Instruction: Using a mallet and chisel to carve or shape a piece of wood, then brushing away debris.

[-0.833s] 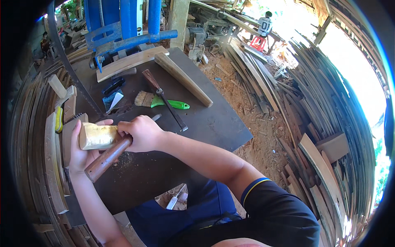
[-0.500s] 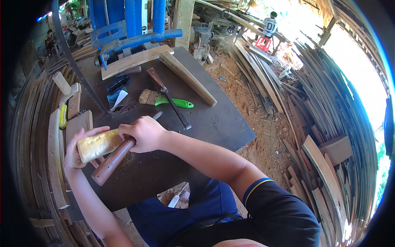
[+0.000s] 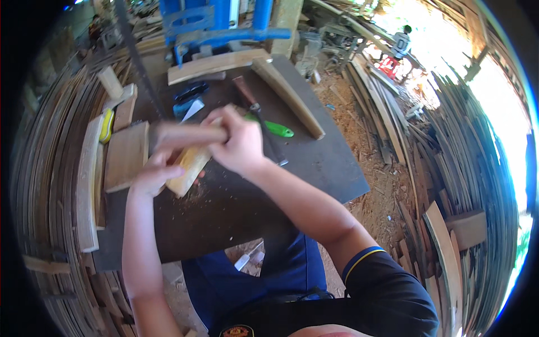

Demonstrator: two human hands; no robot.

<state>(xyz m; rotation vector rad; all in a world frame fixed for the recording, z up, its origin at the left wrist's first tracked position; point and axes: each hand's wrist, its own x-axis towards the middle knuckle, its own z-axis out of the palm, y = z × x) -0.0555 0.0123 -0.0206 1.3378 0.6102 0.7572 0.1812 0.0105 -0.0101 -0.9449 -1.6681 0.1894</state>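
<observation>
I've got the left hand [image 3: 152, 178] clamped on the pale wood block [image 3: 190, 173], out around 9 o'clock in my head view, over the dark tabletop [image 3: 236, 219]. Thumb's lying along it, and a fingertip peeks out past the far side. The right hand [image 3: 240, 140] is wrapped round a brown wooden handle [image 3: 188, 135] that points off toward 9 o'clock, above the block and left fingers. That handle's pretty blurred, and I honestly can't tell what's on its other end.

What bugs me: the handle and left thumb are super close, so if the right grip slips or comes in at a bad angle, I reckon the thumb takes the knock. The block looks hand-held rather than braced, so a lazy left grip could let it twist or drop. Also, the chisel [image 3: 256, 109] lies across the green-handled brush [image 3: 279, 129] at about 2 o'clock from the block, its tip near the right hand. Swing carelessly toward 3 o'clock and I could catch that edge. Wood crumbs [image 3: 197, 192] at 5 o'clock from the block might make it skid if it's pressed down there.
</observation>
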